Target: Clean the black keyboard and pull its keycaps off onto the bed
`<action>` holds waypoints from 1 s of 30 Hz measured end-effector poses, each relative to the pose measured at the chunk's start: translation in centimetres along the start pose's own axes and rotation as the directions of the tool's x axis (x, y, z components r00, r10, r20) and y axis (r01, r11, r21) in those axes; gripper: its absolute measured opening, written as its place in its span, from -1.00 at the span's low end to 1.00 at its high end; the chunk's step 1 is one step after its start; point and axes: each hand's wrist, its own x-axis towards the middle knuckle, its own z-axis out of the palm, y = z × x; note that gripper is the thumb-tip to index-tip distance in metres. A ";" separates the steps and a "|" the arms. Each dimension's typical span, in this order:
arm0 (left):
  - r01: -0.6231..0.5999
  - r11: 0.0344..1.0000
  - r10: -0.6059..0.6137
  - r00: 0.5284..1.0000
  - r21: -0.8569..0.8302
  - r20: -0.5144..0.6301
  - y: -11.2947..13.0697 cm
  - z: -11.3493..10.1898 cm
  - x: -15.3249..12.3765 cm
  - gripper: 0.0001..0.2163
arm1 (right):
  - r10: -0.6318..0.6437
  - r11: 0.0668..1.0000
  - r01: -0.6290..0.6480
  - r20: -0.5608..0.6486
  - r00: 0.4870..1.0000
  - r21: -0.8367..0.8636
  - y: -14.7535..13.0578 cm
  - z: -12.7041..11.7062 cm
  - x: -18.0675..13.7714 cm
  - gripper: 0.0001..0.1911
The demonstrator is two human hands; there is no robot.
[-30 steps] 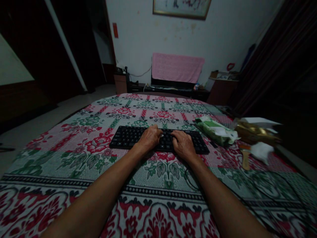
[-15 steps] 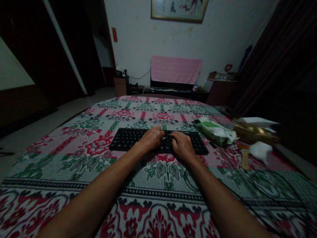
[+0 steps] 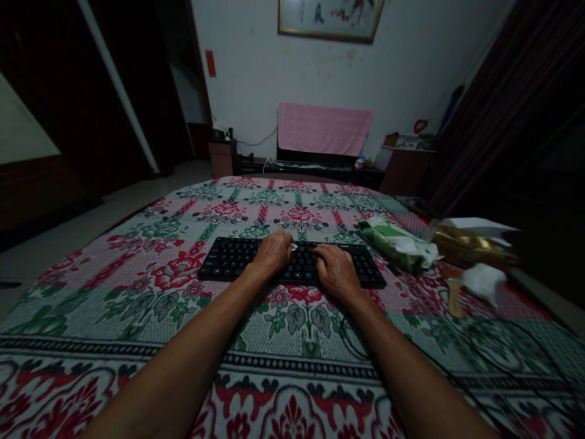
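Observation:
A black keyboard (image 3: 223, 259) lies on the patterned cloth in front of me. My left hand (image 3: 274, 251) is over its middle keys, fingers closed in a pinch. A small white piece (image 3: 294, 247), too small to identify, pokes out at those fingertips. To the right, my right hand (image 3: 337, 268) rests across the keys, fingers bent loosely and thumb apart, with nothing seen in it. Its palm covers part of the keyboard's near edge.
Right of the keyboard lie a green-and-white soft pack (image 3: 400, 244), a flat brush (image 3: 454, 296), a crumpled white wad (image 3: 485, 281) and a gold-coloured box (image 3: 470, 244). A black cable (image 3: 434, 356) runs along the cloth (image 3: 292, 347) beside my right forearm.
My left hand has slid a little to the left along the keyboard, and the white piece at its fingertips shows more plainly. My right hand stays about where it was.

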 end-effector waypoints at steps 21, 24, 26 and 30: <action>0.083 0.996 -0.080 0.993 0.033 -0.082 -0.2 0.1 0.9 -0.77 | 0.005 1.000 -0.005 -0.008 1.000 -0.001 -0.1 -0.2 0.0 -0.73; 0.094 0.995 -0.091 0.992 0.025 -0.087 0.0 0.2 0.9 -0.76 | 0.004 1.000 -0.004 -0.002 1.000 -0.002 -0.1 -0.3 0.0 -0.73; 0.061 0.998 -0.058 0.995 0.029 -0.081 0.2 0.3 0.9 -0.76 | 0.002 1.000 -0.002 -0.001 1.000 -0.003 -0.1 -0.3 0.0 -0.72; -0.021 0.999 0.023 0.997 0.028 -0.067 0.3 0.8 0.9 -0.74 | 0.003 1.000 -0.003 -0.008 1.000 -0.003 -0.1 -0.2 0.1 -0.71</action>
